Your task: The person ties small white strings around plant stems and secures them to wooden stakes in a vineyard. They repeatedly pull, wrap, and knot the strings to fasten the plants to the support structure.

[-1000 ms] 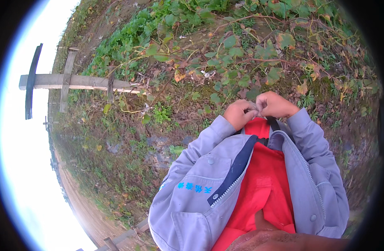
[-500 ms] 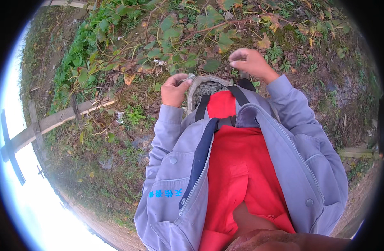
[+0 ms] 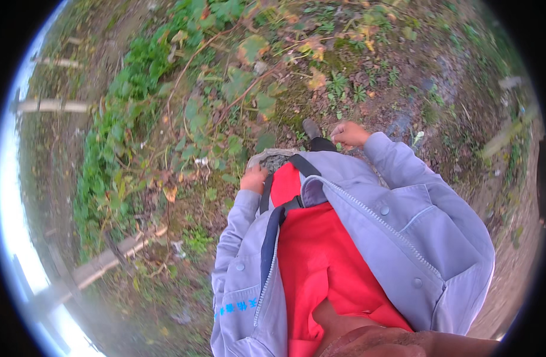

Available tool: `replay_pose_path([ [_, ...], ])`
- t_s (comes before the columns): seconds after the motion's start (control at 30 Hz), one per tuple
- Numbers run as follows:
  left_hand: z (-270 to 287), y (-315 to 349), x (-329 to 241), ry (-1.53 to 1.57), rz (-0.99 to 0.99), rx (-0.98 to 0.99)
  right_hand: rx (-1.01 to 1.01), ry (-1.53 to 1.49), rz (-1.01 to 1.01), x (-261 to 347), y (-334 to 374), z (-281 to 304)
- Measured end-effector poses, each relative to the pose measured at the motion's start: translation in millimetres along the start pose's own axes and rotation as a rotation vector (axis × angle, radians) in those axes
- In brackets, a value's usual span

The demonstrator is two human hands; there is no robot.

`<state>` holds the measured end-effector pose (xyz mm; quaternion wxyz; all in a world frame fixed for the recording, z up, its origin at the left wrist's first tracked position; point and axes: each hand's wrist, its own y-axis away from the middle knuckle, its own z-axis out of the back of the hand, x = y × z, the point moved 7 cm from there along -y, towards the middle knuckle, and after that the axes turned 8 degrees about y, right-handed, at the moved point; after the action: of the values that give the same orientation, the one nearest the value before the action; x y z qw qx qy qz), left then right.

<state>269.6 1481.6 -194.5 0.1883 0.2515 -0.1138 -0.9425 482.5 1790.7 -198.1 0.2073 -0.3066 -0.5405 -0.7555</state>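
Observation:
A pouch (image 3: 256, 158) with a pale rim hangs open at my waist, and small grey pieces (image 3: 275, 162) lie inside. At its left edge is my left hand (image 3: 253, 179), fingers curled and partly hidden. Whether it grips the rim or a small piece cannot be made out. My right hand (image 3: 350, 134) hovers over the ground to the right of the pouch, thumb and fingers drawn together. Anything in that pinch is too small to see. Black straps (image 3: 304, 165) cross a red panel (image 3: 285, 185) on the pouch.
Trailing vines (image 3: 234, 89) with green and browning leaves spread ahead of me. A leafy green row (image 3: 121, 119) runs along the left. Wooden rails (image 3: 100, 265) stand at the lower left. My dark shoe (image 3: 311, 128) shows beyond the pouch; a pale post (image 3: 511, 134) lies far right.
My left hand has come down to the pouch's edge; the small greenish-grey piece in its fingers no longer shows. My right hand has dropped nearer my body. The view has shifted and my body turned.

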Motion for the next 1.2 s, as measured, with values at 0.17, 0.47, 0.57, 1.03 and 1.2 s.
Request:
replay_pose_path([
  [0.17,-32.6,-16.3,18.6,0.105,0.052,0.190,-0.038,0.029,-0.077,-88.7,1.4,18.5],
  [0.47,-77.1,-49.7,25.7,0.175,0.029,0.269,-0.030,1.040,0.002,-258.8,-7.2,30.9],
  [0.57,-74.0,-46.5,29.3,0.245,0.044,0.211,-0.032,0.886,-0.208,-292.3,-5.8,43.3],
  [1.03,-36.0,-107.7,-21.8,0.161,0.001,0.099,0.056,1.117,0.201,-152.0,-162.2,104.9],
  [1.2,-22.6,-182.6,-82.4,0.115,0.030,0.119,0.017,1.146,0.169,-190.1,-190.0,190.7],
])
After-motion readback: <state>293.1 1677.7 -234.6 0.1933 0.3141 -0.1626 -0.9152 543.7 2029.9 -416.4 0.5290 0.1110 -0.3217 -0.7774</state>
